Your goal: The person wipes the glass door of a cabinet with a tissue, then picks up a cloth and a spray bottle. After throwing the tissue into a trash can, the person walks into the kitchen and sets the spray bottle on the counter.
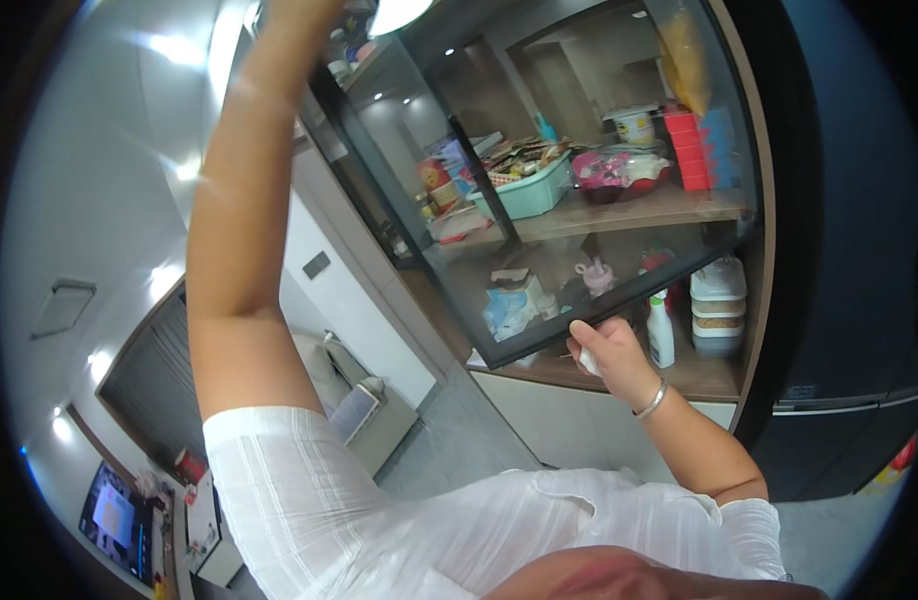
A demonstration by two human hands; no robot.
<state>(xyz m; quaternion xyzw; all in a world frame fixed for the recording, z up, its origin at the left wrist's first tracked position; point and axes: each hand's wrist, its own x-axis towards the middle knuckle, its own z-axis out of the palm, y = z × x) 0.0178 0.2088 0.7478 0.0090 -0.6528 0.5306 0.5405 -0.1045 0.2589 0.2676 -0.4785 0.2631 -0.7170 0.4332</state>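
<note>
My right hand (614, 358) is at the lower edge of a dark-framed glass door (579, 318), its thumb and fingers closed on the frame. A bit of something white, perhaps a cloth or tissue (590, 362), shows beneath its fingers. A silver bracelet (653, 400) circles that wrist. My left arm (241, 200) reaches up along the left side, and its hand is beyond the top edge of the view. Behind the glass, a shelf holds a mint-green basket (534, 196) full of packets, a pink bag (619, 170) and a red box (687, 150).
Below the shelf stand a white spray bottle (660, 332), stacked clear containers (718, 308) and a pink cup (596, 277). A dark refrigerator (849, 250) is at the right. At the lower left are a lit screen (116, 518) and a sofa (364, 405).
</note>
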